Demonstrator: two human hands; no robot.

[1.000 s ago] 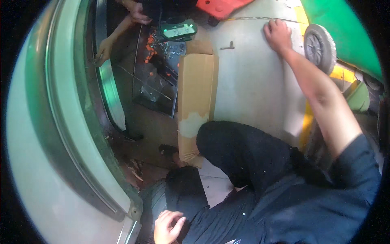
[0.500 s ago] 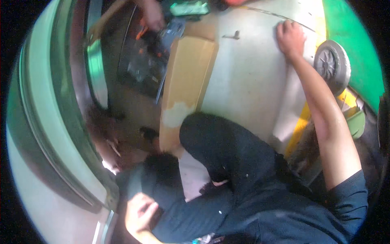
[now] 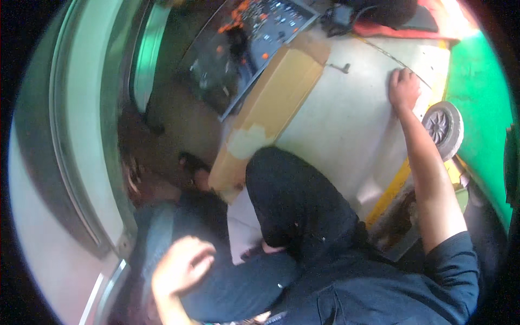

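My left hand [image 3: 185, 262] is over my dark-trousered leg near the lower left, fingers loosely curved and apart, with nothing visible in it. My right hand [image 3: 403, 89] rests on the pale metal floor panel [image 3: 341, 130] beside a seam, fingers bent and apart, empty. Just below it is a grey spoked wheel [image 3: 440, 130]. A small metal tool [image 3: 342, 68] lies on the panel to its left. A long cardboard piece [image 3: 273, 95] lies left of the panel, next to a dark tray [image 3: 227, 81] holding several orange pieces and small metal parts.
A curved metal frame [image 3: 81, 124] runs down the left. A green surface [image 3: 482, 86] and yellow edging [image 3: 390, 192] are on the right. At the top are a red object [image 3: 455, 21] and black items [image 3: 338, 19]. My bent knee [image 3: 281, 179] fills the lower middle.
The view has shifted. My left hand moved left and lifted higher. Another person's hands, earlier over the tray, have mostly left the view. My right hand stays on the panel.
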